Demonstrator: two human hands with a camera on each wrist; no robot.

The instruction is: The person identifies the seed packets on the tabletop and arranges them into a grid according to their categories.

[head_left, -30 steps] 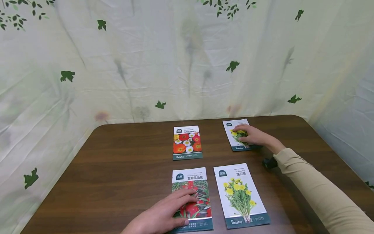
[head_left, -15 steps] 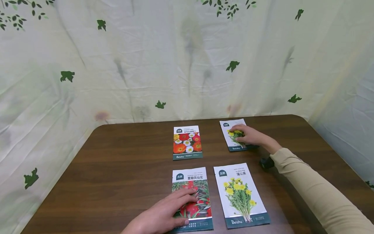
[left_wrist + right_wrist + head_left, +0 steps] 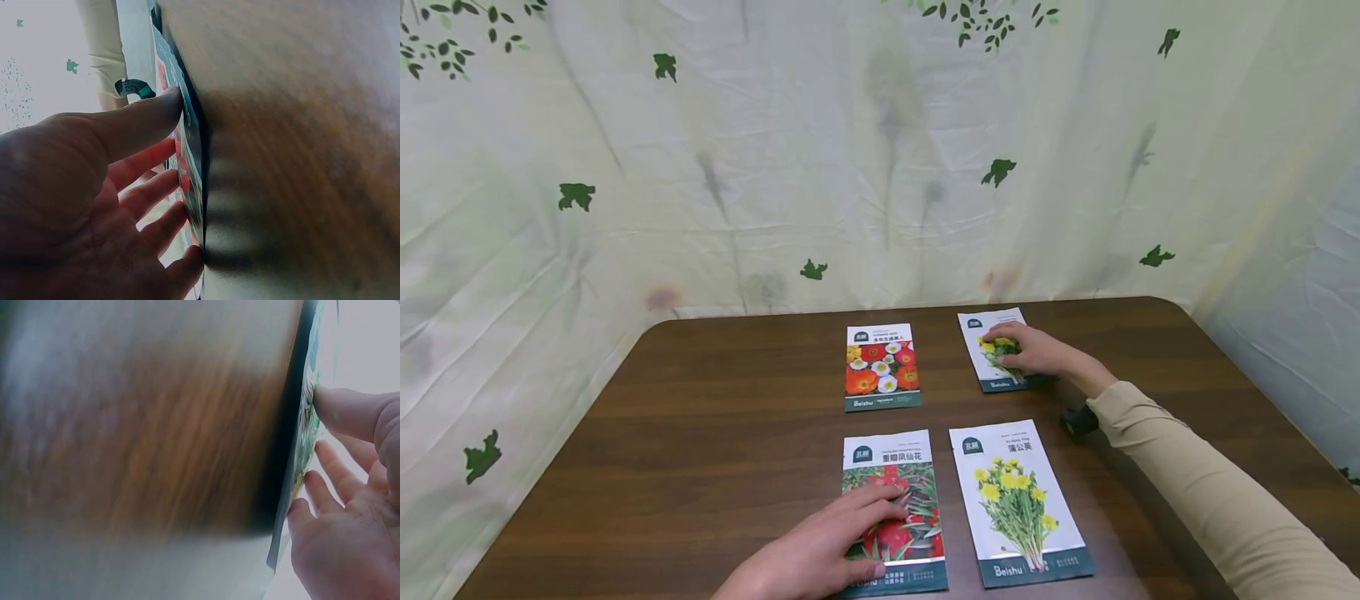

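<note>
Fingertips of my left hand point(image 3: 820, 542) rest on a seed packet with red flowers point(image 3: 921, 533) at the near middle of the table. In the left wrist view, the thumb and fingers of the left hand point(image 3: 94, 181) touch its face. At the far right, my right hand point(image 3: 1037, 350) lies on a seed packet with yellow flowers point(image 3: 1000, 317), covering part of its picture. The right wrist view has the right hand point(image 3: 350, 506) with thumb and spread fingers touching that packet's face point(image 3: 306, 425). Neither hand curls round a packet.
A larger yellow-flower packet point(image 3: 1018, 508) lies slightly turned at the near right. Behind the red one is a packet with orange and white flowers point(image 3: 882, 368). All lie on a brown wooden table point(image 3: 715, 433), with a leaf-printed curtain point(image 3: 737, 167) behind its far edge.
My right hand has slid the far-right yellow-flower packet a short way left, toward the orange-and-white packet. The left hand has stayed in place on the red-flower packet.
</note>
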